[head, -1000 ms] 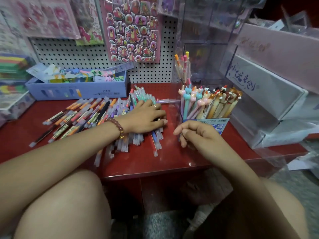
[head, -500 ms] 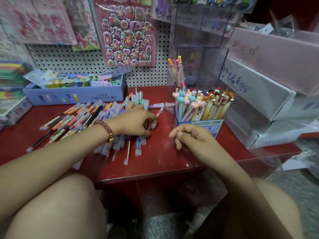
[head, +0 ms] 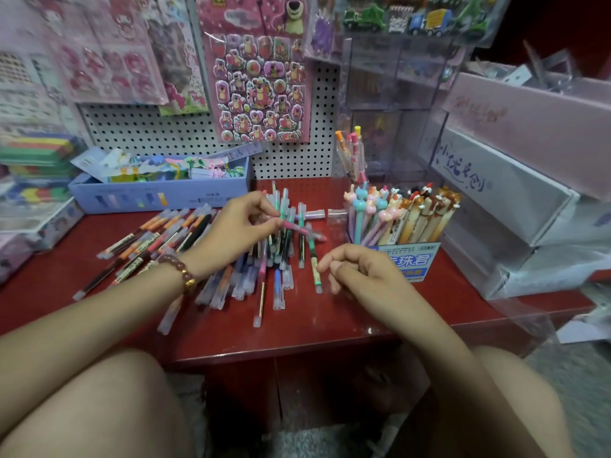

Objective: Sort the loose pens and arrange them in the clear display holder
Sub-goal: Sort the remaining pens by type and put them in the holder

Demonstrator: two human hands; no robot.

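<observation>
Left hand: at centre frame my left hand is raised over the heap, with thumb and fingertips pinching one pink-and-green pen by its near end. Its tip points right.

Right hand: the right hand, lower right of centre, has loosely curled fingers with the thumb against them. I see nothing in it.

Done: only a few pens stand in the clear display holder, upper right of the frame, low in its stack. I cannot make out pens in the upper tiers through the glare.

Left to do: dozens of loose pens lie on the red table. The orange-barrelled pens lie roughly together at mid-left, and the mixed ones are heaped at centre. I judge the job barely begun.

Obstacle: a carton of cartoon-topped pens stands right of the heap, just below the holder in the frame. A reach to the holder must rise over it.

Open room: there is bare tabletop along the bottom of the heap. The blue tray closes the upper left and the stacked boxes close the right.

Edges: the nearest pens lie close to the table's front edge, and I reckon a careless sweep could roll them off.
</observation>
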